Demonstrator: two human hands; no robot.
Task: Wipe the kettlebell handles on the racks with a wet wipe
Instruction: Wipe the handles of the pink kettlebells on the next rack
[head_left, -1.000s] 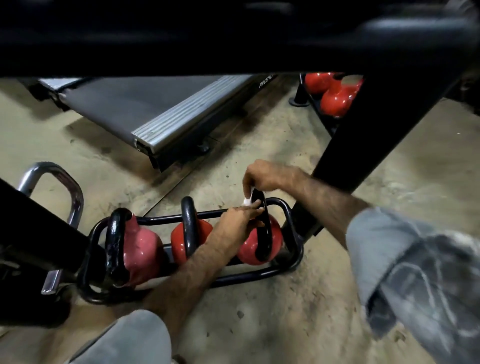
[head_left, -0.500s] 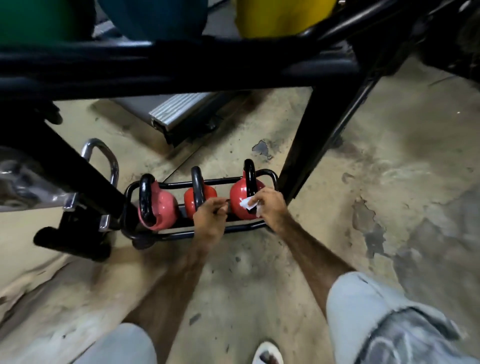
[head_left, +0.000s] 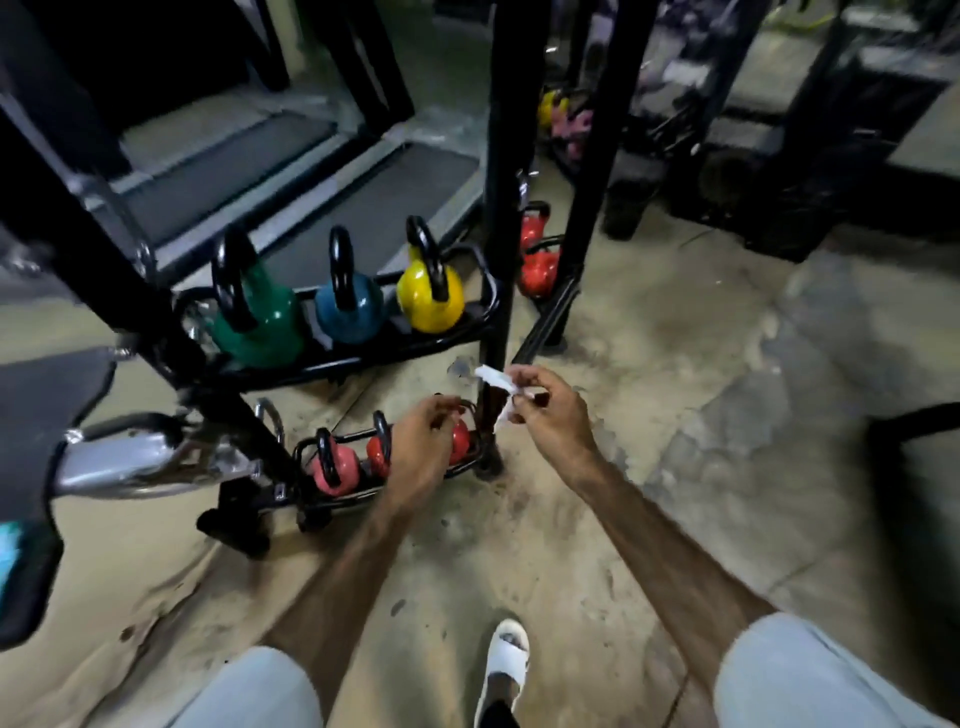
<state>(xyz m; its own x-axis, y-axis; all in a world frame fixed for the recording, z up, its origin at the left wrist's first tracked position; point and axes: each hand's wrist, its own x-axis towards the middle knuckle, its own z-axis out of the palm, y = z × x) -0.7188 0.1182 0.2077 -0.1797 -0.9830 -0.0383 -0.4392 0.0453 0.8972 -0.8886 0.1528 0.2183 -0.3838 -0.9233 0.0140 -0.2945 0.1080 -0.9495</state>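
A black two-tier rack (head_left: 363, 358) stands in front of me. Its upper shelf carries a green kettlebell (head_left: 257, 322), a blue kettlebell (head_left: 350, 314) and a yellow kettlebell (head_left: 431, 296), all with black handles. On the floor-level shelf sit a pink kettlebell (head_left: 335, 467) and two red kettlebells (head_left: 379, 452); the right one is mostly hidden behind my left hand (head_left: 423, 449), which hangs above it with loosely curled fingers and holds nothing. To the right, in the air beside the rack's upright, my right hand (head_left: 548, 415) pinches a white wet wipe (head_left: 496, 382).
Two more red kettlebells (head_left: 537, 260) sit behind the black upright post (head_left: 501, 208). Treadmill decks (head_left: 363, 192) lie beyond the rack. A chrome bar and bench frame (head_left: 130, 457) jut in from the left. My foot in a white sandal (head_left: 506, 660) stands on the worn concrete floor.
I have risen and stepped back, so the upper shelf has come into view. Both hands have lifted off the lower red kettlebells; my right hand carried the wipe up and to the right.
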